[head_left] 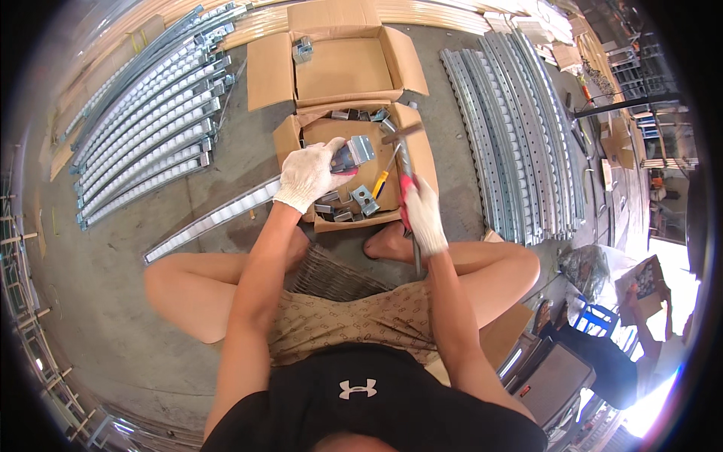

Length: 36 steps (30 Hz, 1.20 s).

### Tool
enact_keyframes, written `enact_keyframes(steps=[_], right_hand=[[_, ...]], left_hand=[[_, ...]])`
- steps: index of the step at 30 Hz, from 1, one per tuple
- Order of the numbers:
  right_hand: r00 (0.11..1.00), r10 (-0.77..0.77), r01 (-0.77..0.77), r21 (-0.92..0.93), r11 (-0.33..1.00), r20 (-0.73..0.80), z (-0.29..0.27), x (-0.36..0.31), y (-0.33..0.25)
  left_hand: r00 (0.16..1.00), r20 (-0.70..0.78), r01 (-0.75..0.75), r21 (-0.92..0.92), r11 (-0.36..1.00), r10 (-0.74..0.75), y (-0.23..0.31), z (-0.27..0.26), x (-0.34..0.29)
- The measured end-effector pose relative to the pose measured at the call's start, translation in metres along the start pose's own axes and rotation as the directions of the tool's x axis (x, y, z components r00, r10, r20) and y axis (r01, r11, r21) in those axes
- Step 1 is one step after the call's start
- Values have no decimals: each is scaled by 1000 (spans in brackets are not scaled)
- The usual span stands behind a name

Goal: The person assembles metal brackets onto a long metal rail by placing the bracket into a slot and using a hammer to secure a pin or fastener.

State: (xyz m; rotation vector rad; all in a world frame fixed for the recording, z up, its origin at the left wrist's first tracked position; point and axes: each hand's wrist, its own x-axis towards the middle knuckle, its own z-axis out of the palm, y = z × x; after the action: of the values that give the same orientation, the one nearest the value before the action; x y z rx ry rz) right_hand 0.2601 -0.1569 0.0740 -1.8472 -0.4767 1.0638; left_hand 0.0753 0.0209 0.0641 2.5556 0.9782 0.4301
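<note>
My left hand, in a white knit glove, is closed around a metal bracket at the end of a long roller track. The track slants down to the left, past my knee. In my right hand, gloved with a pinkish-red palm, is a hammer, held by its shaft with the head raised, apart from the bracket. Both hands are over an open cardboard box. Inside it lie loose metal brackets and a screwdriver with a yellow handle.
A second open cardboard box stands just beyond, with a few brackets in its corner. Roller tracks lie in rows at the left. Perforated metal rails are stacked at the right. My crossed legs flank a woven seat.
</note>
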Motion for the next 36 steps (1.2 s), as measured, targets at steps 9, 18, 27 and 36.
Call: enact_keyframes(steps=[9,18,27,36], right_hand=[[950,-310,286,-277,917,-45,-3,-115,-36],[833,-529,412,-453,790,-164,7,-123,-53],[838,-497,434,-275,858,-228,6,-134,-55],[892,-418,367,-265,892,-173,18,-126,-54]], left_hand=[[1000,1,-27,-19,999,27,11,0,-1],[998,65,4,-25,1000,-2,10,-7,-4],[997,78,17,9,1000,-17,0,-10,-8],[999,44,3,-40,999,-2,-8,-4,-18]])
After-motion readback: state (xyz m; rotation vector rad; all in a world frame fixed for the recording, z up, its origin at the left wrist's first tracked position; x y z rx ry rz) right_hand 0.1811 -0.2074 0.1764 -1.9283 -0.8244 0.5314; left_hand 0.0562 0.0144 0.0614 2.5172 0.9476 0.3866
